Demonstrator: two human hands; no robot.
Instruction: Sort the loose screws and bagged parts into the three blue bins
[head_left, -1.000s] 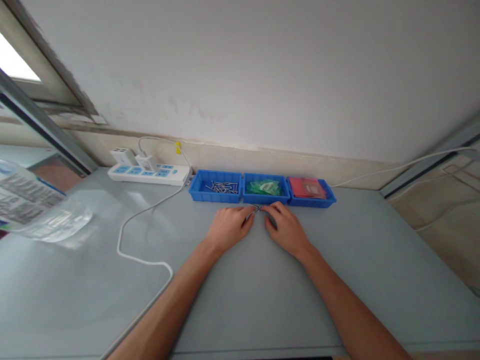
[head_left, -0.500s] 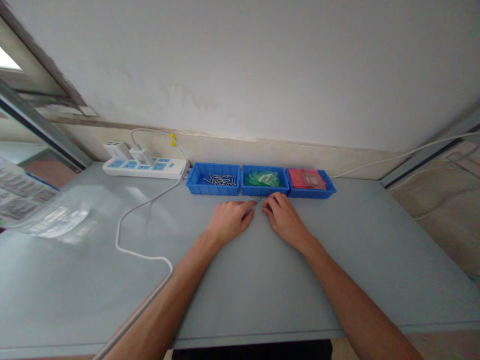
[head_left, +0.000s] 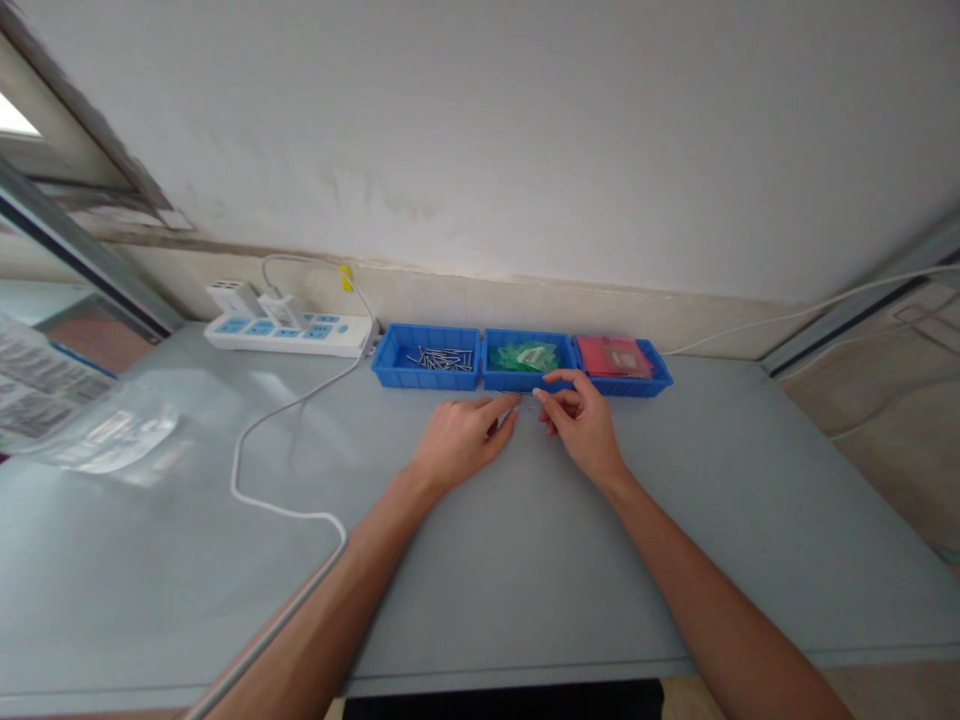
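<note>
Across the grey worktop [head_left: 480,590], the left hand [head_left: 457,440] rests with index finger and thumb slightly apart, the index finger touching thin screws [head_left: 526,395]. Opposite, the right hand [head_left: 583,425] has its index finger lifted off the thumb; whether its other fingers pinch anything I cannot tell. Between both hands, the screws lie roughly left to right, slim and silvery, their head ends too small to make out. Just beyond stands a blue tray [head_left: 517,382] with green packets [head_left: 517,357].
</note>
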